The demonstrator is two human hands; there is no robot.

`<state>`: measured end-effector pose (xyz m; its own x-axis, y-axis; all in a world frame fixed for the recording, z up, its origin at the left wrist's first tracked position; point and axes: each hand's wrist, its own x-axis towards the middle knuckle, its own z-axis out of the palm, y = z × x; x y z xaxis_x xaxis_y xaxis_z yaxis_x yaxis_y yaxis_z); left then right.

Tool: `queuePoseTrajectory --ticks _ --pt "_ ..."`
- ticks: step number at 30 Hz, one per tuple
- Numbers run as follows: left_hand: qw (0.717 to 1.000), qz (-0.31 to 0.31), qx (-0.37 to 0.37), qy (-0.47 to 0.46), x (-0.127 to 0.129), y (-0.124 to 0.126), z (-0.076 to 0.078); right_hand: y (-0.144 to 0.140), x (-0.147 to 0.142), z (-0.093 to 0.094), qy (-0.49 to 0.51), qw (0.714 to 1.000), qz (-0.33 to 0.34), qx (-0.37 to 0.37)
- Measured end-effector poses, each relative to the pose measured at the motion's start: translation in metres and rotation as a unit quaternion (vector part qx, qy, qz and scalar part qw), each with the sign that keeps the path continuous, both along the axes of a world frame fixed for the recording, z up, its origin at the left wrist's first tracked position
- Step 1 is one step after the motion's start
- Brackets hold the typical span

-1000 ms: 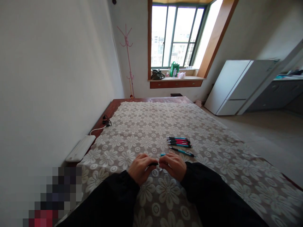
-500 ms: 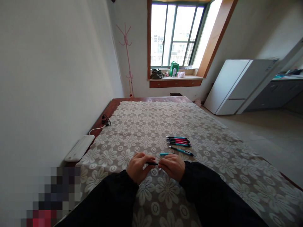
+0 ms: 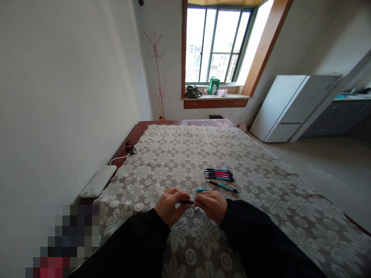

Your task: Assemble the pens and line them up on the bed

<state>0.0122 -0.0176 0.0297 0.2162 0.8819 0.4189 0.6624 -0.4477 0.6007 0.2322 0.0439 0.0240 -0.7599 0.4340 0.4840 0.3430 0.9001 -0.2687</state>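
Pinched between my left hand (image 3: 169, 205) and my right hand (image 3: 213, 204) is a slim black pen part (image 3: 186, 202), held level just above the cloth. Its ends are hidden by my fingers, and both hands are closed on it. Just beyond my right hand's knuckles lies a blue pen barrel (image 3: 204, 190), partly covered by that hand. Farther off, a blue and black pen (image 3: 223, 186) rests at a slant. Behind it, several blue, red and black pens (image 3: 218, 174) lie side by side in a row.
A flowered cloth (image 3: 179, 158) covers the table. Along its left edge are a white power strip (image 3: 98, 181) and a black cable (image 3: 131, 147). A pink coat stand (image 3: 158, 73), a windowsill with bags and a white fridge (image 3: 285, 108) stand beyond.
Both hands keep almost the same place, with the black pen part still between them. A little more of it shows by the left fingers. The view has tilted slightly.
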Motion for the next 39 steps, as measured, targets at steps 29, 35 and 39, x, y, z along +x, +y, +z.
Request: queuePoseTrajectory --ticks 29,35,39 --pt "0.988 0.118 0.026 -0.097 -0.001 0.003 0.005 0.0 -0.001 0.008 -0.087 0.995 0.028 -0.05" --pt "0.989 0.115 0.018 -0.087 0.0 0.003 0.004 0.005 0.003 0.005 -0.095 0.994 0.02 -0.042" --pt "0.991 0.106 0.018 -0.083 -0.001 0.004 0.002 0.002 0.002 0.011 -0.094 0.995 0.029 -0.036"
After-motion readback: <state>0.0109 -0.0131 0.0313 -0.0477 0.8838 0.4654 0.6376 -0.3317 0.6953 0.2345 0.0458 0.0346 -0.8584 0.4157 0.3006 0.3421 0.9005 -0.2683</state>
